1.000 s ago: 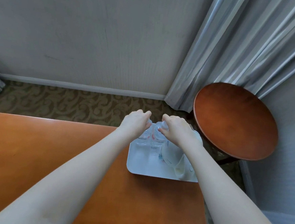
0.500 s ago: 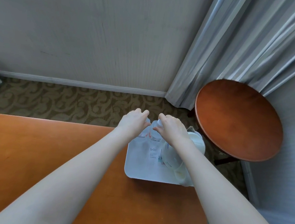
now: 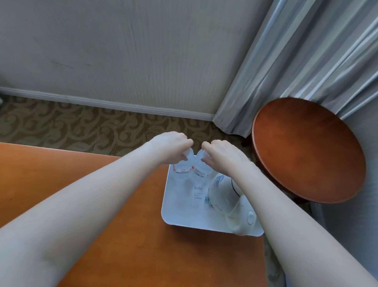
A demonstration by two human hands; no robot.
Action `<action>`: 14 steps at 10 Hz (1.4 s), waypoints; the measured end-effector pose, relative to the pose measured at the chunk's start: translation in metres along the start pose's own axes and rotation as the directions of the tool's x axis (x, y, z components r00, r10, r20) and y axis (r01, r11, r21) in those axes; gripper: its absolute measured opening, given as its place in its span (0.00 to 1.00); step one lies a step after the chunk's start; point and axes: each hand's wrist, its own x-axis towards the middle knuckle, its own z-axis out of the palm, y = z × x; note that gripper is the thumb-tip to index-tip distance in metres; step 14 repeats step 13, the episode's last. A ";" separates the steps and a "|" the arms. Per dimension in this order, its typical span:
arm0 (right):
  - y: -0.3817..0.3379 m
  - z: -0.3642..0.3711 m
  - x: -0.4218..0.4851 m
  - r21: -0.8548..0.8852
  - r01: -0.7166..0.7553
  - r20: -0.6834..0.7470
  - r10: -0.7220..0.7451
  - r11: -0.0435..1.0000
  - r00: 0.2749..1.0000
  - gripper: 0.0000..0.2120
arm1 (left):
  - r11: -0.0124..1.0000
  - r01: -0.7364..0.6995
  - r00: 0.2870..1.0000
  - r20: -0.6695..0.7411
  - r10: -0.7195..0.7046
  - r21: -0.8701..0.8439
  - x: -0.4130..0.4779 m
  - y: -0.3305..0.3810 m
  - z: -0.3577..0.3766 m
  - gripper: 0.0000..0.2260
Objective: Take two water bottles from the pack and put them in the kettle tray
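Observation:
Two clear water bottles stand side by side at the far end of the white kettle tray (image 3: 178, 219), on the right end of the orange table. My left hand (image 3: 172, 145) grips the top of the left bottle (image 3: 182, 169). My right hand (image 3: 222, 154) grips the top of the right bottle (image 3: 200, 169). Both caps are hidden under my fingers. A white kettle (image 3: 221, 194) sits in the tray to the right of the bottles, partly covered by my right forearm. No bottle pack is in view.
The orange table (image 3: 130, 240) ends just right of the tray. A round dark wooden side table (image 3: 307, 150) stands to the right, beside grey curtains (image 3: 304, 50). Patterned carpet (image 3: 72, 125) and a pale wall lie beyond the table's far edge.
Both hands stay on the bottle tops at the tray's far end. My fingers have shifted a little apart, and the view has tilted slightly.

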 end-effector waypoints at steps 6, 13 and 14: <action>-0.018 0.007 0.000 0.394 -0.390 -0.116 0.466 0.832 0.877 0.14 | 0.852 0.414 0.860 -0.168 -0.481 -0.321 0.008 0.041 0.022 0.16; -0.007 0.010 -0.026 0.754 -0.425 0.177 0.468 0.501 0.866 0.23 | 0.764 0.411 0.901 0.095 -0.423 -0.497 -0.016 0.025 0.019 0.18; -0.007 0.010 -0.026 0.754 -0.425 0.177 0.468 0.501 0.866 0.23 | 0.764 0.411 0.901 0.095 -0.423 -0.497 -0.016 0.025 0.019 0.18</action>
